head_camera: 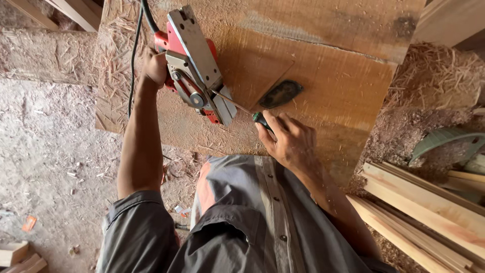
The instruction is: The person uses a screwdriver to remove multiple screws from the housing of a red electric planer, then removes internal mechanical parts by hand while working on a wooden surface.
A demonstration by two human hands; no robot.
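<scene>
A red and grey electric planer (194, 65) lies upturned on a wide wooden board (328, 71), its metal sole facing up. My left hand (154, 65) grips the planer's red body at its left side. My right hand (288, 139) holds a screwdriver (242, 108) with a green and black handle. The thin shaft points up-left and its tip touches the planer's lower end. A dark flat oval piece (280, 93) rests on the board just right of the planer.
The planer's black cord (134, 55) runs along the board's left edge. Wood shavings (434, 76) pile at the right and cover the floor. Long pale wooden planks (419, 212) lie at lower right, with a green curved part (444, 141) above them.
</scene>
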